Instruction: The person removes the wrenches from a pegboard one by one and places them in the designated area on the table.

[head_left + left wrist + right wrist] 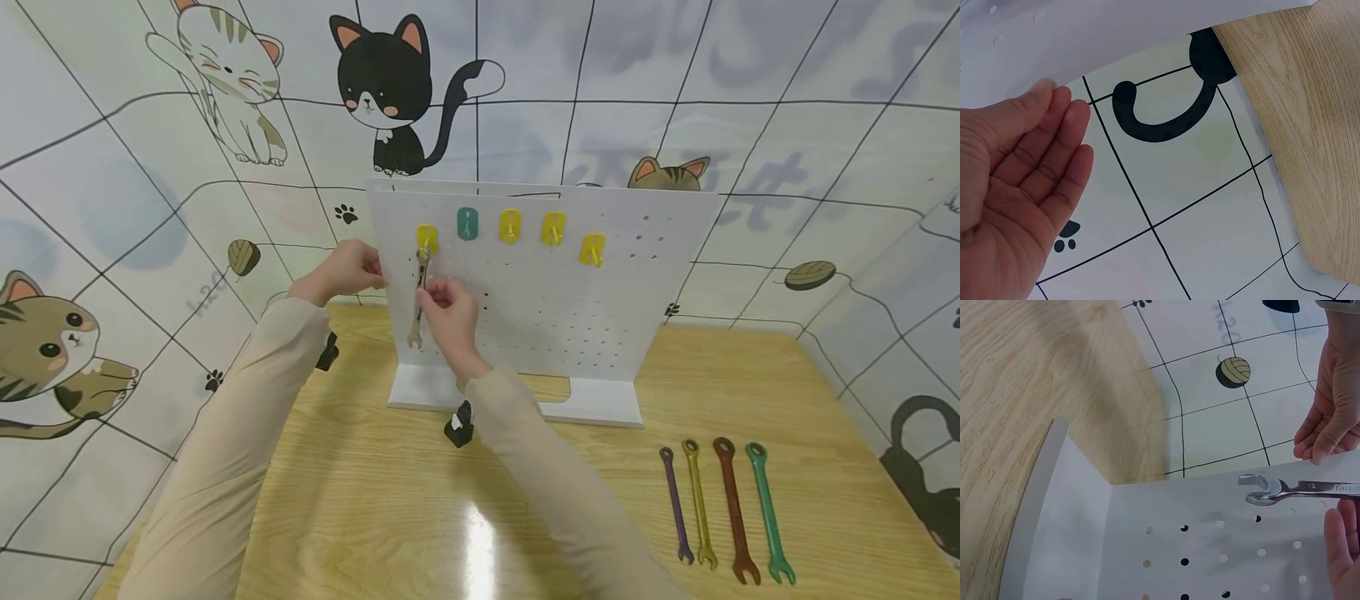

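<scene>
A white pegboard (525, 292) stands upright on the table. My left hand (347, 271) pinches its left edge, thumb in front and fingers behind, as the left wrist view shows. With thumb and fingertips my right hand (454, 323) grips a silver combination wrench (416, 323) by the middle of its shank. The wrench hangs upright close to the board, ring end up, overlapping the leftmost yellow hook (427, 237). In the right wrist view the open end of the wrench (1266, 489) points away from the hand, in front of the perforated panel.
To the right along the board's top sit a green hook (467, 223) and several yellow hooks (511, 226). On the wooden table (360, 500) at front right lie a purple wrench (676, 504), a yellow wrench (700, 504), a red wrench (736, 510) and a green wrench (769, 512).
</scene>
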